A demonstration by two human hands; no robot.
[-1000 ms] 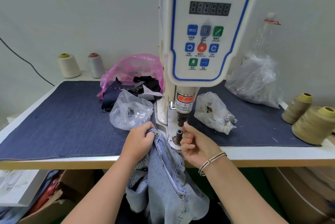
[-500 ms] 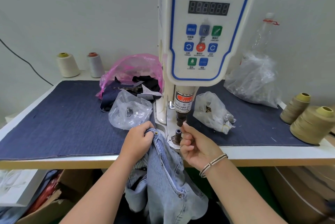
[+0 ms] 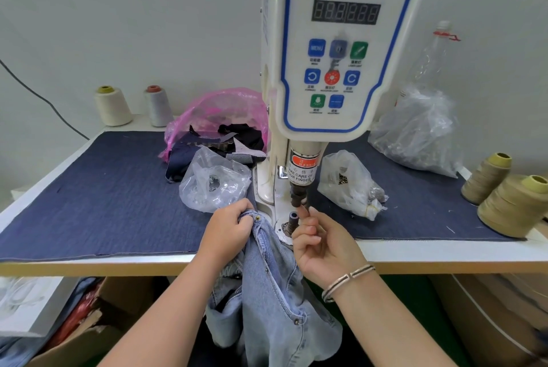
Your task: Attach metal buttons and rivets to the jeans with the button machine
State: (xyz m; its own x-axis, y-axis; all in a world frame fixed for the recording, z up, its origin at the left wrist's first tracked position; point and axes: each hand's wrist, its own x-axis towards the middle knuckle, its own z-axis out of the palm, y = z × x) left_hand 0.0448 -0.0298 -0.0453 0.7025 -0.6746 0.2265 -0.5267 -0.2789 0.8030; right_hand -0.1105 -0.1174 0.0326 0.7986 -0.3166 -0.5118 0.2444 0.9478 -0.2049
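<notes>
The white servo button machine (image 3: 341,49) stands at the table's middle, its dark punch (image 3: 297,197) above the lower die post (image 3: 293,218). Light blue jeans (image 3: 272,292) hang over the table's front edge. My left hand (image 3: 228,227) grips the bunched waistband just left of the die, where a small brass rivet (image 3: 257,218) shows. My right hand (image 3: 320,242) is raised beside the die, thumb and forefinger pinched together under the punch; whether a small part is between them is hidden.
Clear bags of metal parts lie left (image 3: 213,185) and right (image 3: 350,185) of the machine base. A pink bag of fabric scraps (image 3: 213,117) and a big clear bag (image 3: 421,132) sit behind. Thread cones stand at back left (image 3: 112,105) and right (image 3: 510,203). Boxes below.
Almost nothing has moved. My right fingertips stay at the punch, and my left hand keeps its hold on the waistband.
</notes>
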